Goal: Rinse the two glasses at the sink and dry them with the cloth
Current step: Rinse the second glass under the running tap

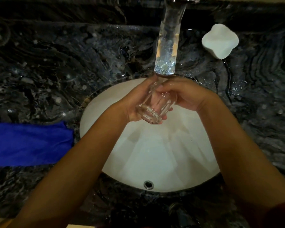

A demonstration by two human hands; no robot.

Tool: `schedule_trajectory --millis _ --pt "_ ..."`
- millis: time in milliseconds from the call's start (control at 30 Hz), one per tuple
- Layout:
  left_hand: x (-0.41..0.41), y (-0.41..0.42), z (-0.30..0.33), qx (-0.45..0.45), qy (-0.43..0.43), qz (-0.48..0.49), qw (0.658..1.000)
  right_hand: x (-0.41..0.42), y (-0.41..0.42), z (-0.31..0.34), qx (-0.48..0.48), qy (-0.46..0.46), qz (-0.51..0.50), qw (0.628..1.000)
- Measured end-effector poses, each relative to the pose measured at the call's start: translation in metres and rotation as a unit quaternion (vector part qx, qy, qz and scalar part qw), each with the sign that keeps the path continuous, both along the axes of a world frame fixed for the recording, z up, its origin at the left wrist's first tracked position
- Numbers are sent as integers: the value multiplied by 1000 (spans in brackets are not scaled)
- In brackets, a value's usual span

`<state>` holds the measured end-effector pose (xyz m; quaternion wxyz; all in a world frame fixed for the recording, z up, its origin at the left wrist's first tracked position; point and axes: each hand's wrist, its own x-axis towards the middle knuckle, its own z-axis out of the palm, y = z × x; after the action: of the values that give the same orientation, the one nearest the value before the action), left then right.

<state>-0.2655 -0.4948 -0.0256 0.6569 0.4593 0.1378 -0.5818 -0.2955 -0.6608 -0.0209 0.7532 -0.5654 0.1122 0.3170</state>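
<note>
You are mid-rinse on one glass (152, 104), gripped by your left hand (135, 102) and right hand (186, 96) over the sink (155, 153) under the tap (168, 45), while the cloth (28, 143) (left of the sink) lies unused; no second glass shows.

A single head-worn camera looked steeply down and forward from above the person's chest, close over a white sink (155, 153) set in a dark marbled counter (56, 63). The basin filled the frame's centre, its overflow hole (148, 184) toward 6 o'clock and the tap (168, 46) reaching in from 12 o'clock. Both forearms entered from the lower corners, at about 7 and 5 o'clock, and converged just above centre. The wide lens bowed the counter edges at 9 and 3 o'clock. No second view shared the scene.
</note>
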Motion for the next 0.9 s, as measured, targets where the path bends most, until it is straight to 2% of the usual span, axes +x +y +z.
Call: schedule_trajectory --millis 133,200,267,333,400,500,567,700,900 --pt "0 -7 -4 -3 -7 70 997 -1 17 -1 -106 -9 -139 985" --pt "-5 -11 -3 -1 -9 111 994 1 30 3 -143 17 -230 962" --pt "-8 -14 -3 -40 -5 126 991 2 36 1 -183 46 -316 930" --pt "-9 -13 -3 -57 -12 136 989 -3 39 -3 -242 -15 -354 903" --pt "-8 -10 -3 -54 -12 145 988 -13 41 -5 -250 -97 -348 898" --pt "-7 -10 0 -13 -20 153 988 -31 43 -8 -201 -164 -288 922" --pt "-8 -10 0 11 -23 163 986 -37 43 -9 -183 -168 -245 937" --pt "-10 -8 -7 37 -7 186 982 -44 30 -8 -238 -192 -172 937" --pt "-7 0 -9 72 -60 182 979 -37 30 -9 -234 -152 -199 939"
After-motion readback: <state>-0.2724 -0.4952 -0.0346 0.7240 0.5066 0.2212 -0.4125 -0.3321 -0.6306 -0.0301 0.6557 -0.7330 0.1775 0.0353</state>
